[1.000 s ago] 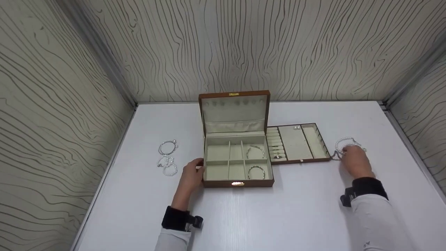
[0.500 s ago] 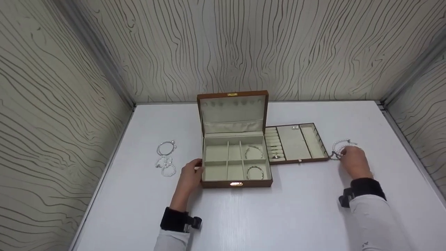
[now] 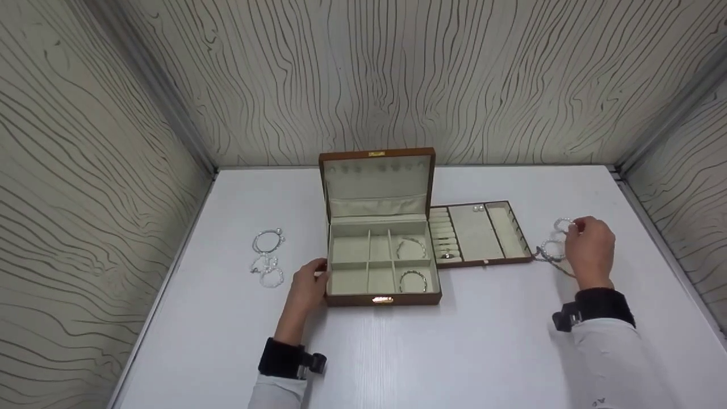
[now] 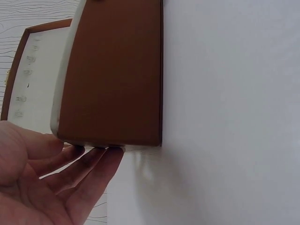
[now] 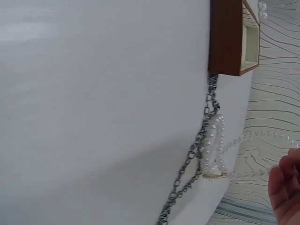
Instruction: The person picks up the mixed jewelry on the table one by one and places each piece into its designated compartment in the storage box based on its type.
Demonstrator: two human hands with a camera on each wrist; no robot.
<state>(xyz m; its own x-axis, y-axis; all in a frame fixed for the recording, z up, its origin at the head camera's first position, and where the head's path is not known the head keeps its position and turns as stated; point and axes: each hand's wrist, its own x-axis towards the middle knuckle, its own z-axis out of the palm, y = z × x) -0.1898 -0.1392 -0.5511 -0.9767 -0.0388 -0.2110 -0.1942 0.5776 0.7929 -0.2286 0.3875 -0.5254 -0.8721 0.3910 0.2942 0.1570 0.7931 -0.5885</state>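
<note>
In the head view an open brown jewellery box (image 3: 352, 301) stands mid-table. My left hand (image 3: 308, 287) is at its left side; in the left wrist view the fingertips (image 4: 115, 152) touch the outer wall. On the right, my right hand (image 3: 592, 250) pinches a white pearl necklace (image 5: 255, 134), raised in a loop toward the fingers. Its lower strands gather beside a gold clasp (image 5: 212, 176) and overlap a dark metal chain (image 5: 190, 154) on the table. Part of the necklace is hidden by the hand in the head view.
A pulled-out tray (image 3: 474, 233) extends right from the box, with pearl earrings (image 3: 478, 208) and a ring (image 3: 448, 255). The box's right compartments hold two bracelets. A silver bangle (image 3: 254, 241) and clear beaded bracelets (image 3: 282, 277) lie left. Patterned walls surround the table.
My right hand has lifted and moved slightly back, drawing a pearl loop up and away from the dark chain. The left hand stays against the box.
</note>
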